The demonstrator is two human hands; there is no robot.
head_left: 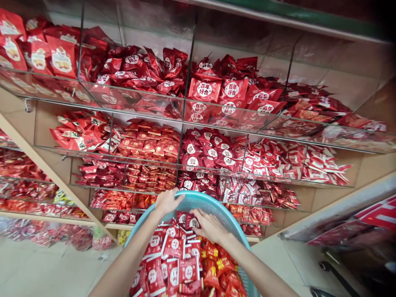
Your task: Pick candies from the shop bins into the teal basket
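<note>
A turquoise plastic basket (244, 240) stands in front of me, filled with small wrapped snack packets. My left hand (168, 203) is closed on its far rim, thumb lying along the edge. Inside the basket, my right hand (209, 225) has its fingers closed on dark red packets (194, 223) with white round labels. Below the hands lie red and white packets (175, 247) on the left side and red packets with yellow print (216, 264) on the right. My right fingertips are partly hidden.
Ahead rise shelves with clear glass dividers and front panels (139, 101), stocked with red packets (204, 88). A wooden upright (52, 177) separates more shelves at the left. Bagged goods (74, 235) lie low there. Black curved legs (337, 274) stand on the tiled floor at right.
</note>
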